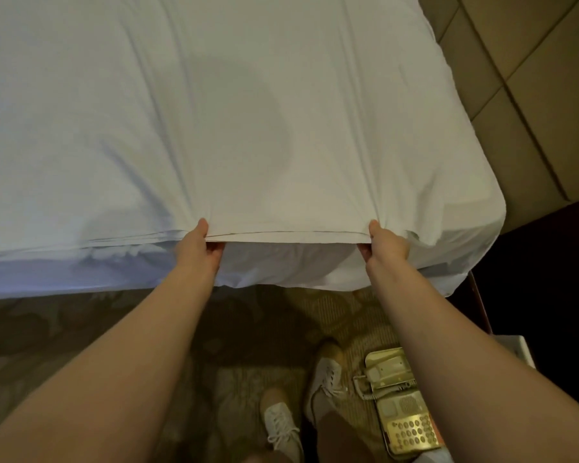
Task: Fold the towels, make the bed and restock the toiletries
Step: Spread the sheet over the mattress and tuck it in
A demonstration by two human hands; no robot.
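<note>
A white sheet [214,111] lies spread over the bed, wrinkled, with its hemmed edge running along the near side of the mattress. My left hand [198,245] grips that hem, thumb on top and fingers curled under it. About a forearm's length to the right, my right hand [383,243] pinches the same hem the same way. The stretch of edge between my hands is pulled taut and lifted off the white mattress side [281,265] below. No towels or toiletries are in view.
A padded beige headboard [532,95] stands to the right of the bed. A gold telephone [401,406] sits on a dark nightstand at lower right. My white shoes [281,426] stand on patterned carpet [81,329] beside the bed.
</note>
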